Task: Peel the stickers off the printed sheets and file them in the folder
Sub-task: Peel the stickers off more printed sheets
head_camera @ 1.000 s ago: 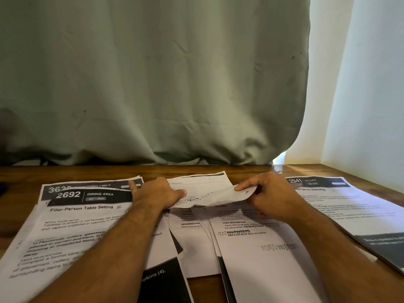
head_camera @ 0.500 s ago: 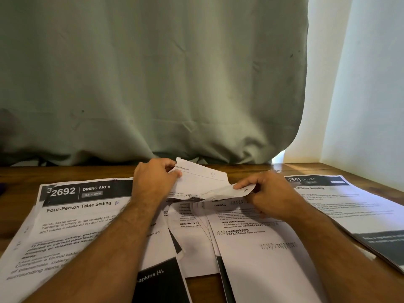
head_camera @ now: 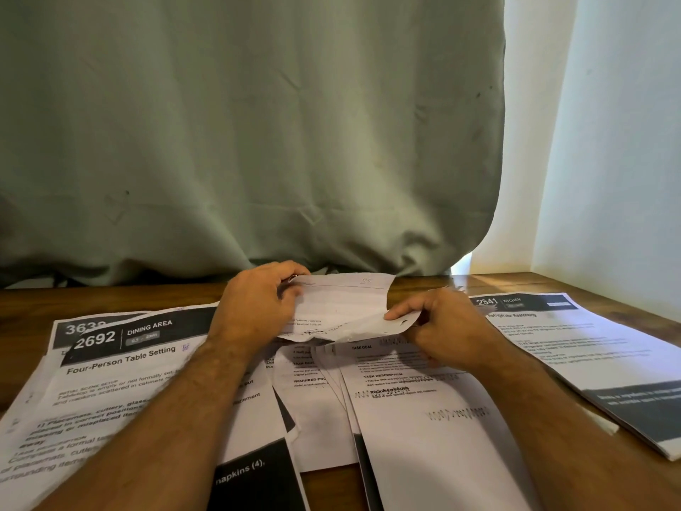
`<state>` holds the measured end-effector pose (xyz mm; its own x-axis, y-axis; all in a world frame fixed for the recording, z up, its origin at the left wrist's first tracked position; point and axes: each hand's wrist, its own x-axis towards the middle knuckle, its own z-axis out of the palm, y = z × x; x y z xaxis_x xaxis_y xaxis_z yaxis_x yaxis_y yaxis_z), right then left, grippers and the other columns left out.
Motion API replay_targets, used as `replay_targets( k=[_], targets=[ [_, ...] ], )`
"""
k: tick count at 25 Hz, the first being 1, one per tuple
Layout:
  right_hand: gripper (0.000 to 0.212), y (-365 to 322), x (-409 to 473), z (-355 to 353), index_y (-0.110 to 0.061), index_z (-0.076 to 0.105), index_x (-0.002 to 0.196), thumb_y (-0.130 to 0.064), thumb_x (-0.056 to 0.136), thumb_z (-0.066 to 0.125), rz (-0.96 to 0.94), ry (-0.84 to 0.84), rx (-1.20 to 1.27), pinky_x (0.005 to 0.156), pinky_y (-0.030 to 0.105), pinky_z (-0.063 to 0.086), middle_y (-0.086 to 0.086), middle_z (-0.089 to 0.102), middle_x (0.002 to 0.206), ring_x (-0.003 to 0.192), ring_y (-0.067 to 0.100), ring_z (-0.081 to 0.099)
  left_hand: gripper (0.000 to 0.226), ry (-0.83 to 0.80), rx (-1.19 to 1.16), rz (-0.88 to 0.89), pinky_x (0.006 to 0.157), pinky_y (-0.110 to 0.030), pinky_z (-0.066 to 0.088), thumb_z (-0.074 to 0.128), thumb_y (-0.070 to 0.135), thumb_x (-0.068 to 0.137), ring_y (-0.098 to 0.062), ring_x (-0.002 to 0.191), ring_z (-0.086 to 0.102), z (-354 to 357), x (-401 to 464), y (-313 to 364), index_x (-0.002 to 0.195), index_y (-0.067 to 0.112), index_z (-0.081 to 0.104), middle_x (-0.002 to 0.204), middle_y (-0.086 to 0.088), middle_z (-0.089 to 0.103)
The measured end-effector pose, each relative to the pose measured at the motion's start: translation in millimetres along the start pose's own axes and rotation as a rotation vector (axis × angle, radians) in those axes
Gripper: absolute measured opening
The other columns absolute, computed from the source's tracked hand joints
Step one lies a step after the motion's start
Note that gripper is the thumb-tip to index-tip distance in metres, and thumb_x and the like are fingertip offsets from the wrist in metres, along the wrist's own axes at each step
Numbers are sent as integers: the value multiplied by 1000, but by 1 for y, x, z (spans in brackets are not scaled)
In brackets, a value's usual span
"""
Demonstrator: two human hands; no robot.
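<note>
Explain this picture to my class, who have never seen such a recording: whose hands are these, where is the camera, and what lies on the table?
No machine here: a person's two bare hands, filmed by one camera worn on the head, looking forward and down. The left hand grips a white paper lifted off the pile; the right hand pinches its curling lower flap. On the wooden table lie printed sheets: one headed 2692 Dining Area, a middle sheet, and one headed Kitchen on the right. A grey-green curtain hangs behind. No folder shows.
</note>
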<state>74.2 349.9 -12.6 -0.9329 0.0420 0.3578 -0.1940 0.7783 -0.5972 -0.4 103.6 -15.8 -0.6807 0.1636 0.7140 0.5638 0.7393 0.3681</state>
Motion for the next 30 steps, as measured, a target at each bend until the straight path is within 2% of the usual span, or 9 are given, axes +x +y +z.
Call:
replay_targets(
  k=[3,6,9,11,14,17,20,25,30],
  targets=[
    [30,-1,0,0,-29,76,103,-4,89,66,-5,-3,-3,48,5,42,-21,62,78,52,-7,56,24,34,-64,-138,87,-36,58,65,32,95,-16,92,65,0,2,0,119,35,68,102,7,72],
    [33,0,0,1,-31,76,102,-3,88,65,-13,16,-16,47,5,41,-19,63,79,47,-15,53,10,58,-135,-248,81,-37,56,72,26,91,-16,90,61,0,4,1,92,29,62,92,8,65],
    [30,-1,0,1,-33,74,101,-6,90,66,-29,27,-5,47,6,41,-17,62,79,47,-16,53,24,83,-83,-295,78,-34,48,75,18,86,-18,90,59,2,5,-2,76,25,55,87,5,61],
    [29,-2,0,0,-36,71,98,-8,91,67,-33,28,14,51,8,41,-17,61,78,48,-8,55,19,14,-138,-388,80,-34,50,79,17,83,-20,95,61,4,7,-7,86,23,61,97,0,65],
    [28,-1,0,1,-37,71,95,-10,92,66,-30,25,20,56,12,44,-17,63,84,58,-1,55,47,-219,-3,-504,93,-39,54,81,21,82,-24,109,63,10,4,-10,124,17,61,124,-7,64],
    [29,2,2,3,-38,72,92,-9,90,67,-30,52,27,60,19,50,-14,65,83,60,2,58,46,-171,-34,-515,85,-33,56,81,18,82,-19,100,62,11,6,-10,124,19,63,123,-6,65],
    [31,3,2,3,-38,71,89,-8,90,67,-36,61,27,59,18,51,-14,64,81,60,2,59,23,-44,-303,-515,66,-22,50,79,19,84,-10,82,64,8,6,-9,106,17,72,104,-1,73],
    [28,0,3,4,-35,72,91,-9,92,65,-68,74,-29,70,20,56,-14,66,96,68,2,59,11,6,-514,-457,73,-27,52,73,24,90,-11,87,68,4,10,7,101,24,71,93,8,72],
    [29,-4,3,4,-31,73,95,-5,91,62,-69,94,-58,74,15,53,-14,64,95,80,-1,58,13,150,-551,-318,59,-17,48,66,27,95,-7,79,66,-14,25,29,106,20,65,92,7,70]
  ],
)
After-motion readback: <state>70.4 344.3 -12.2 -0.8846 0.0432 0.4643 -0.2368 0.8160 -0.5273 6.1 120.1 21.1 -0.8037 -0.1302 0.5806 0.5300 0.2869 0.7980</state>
